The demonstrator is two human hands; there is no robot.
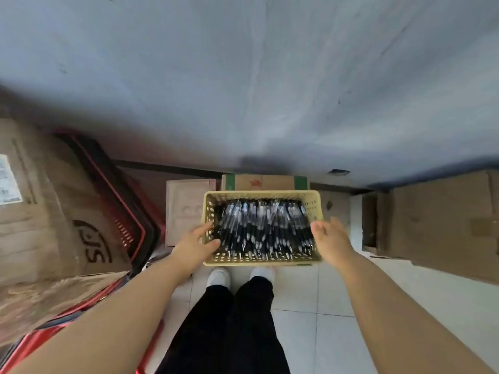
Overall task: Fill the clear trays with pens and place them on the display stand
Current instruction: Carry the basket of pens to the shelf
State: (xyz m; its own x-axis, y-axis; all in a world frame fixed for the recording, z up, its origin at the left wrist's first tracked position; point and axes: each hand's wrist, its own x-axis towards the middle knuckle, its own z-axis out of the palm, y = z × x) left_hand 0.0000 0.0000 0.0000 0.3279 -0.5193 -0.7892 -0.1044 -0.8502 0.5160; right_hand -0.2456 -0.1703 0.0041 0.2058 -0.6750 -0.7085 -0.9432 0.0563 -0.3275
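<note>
while the left hand [195, 245] pinches the left wall of the yellow basket [263, 259] at lower centre, thumb inside by the black pens [263, 228], the blurred right hand [330, 238] meets its right wall, grip unclear. the cardboard box [54, 211] at left reads "sf".

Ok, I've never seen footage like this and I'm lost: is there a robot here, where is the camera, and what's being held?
No robot: these are a person's two bare hands, filmed by one camera worn on the head and looking down, so you also see their white shoes. The left hand has its grip on the left wall of a yellow basket full of black pens. The right hand, blurred, is open at the right rim. Cardboard boxes stand around on the tiled floor.
</note>
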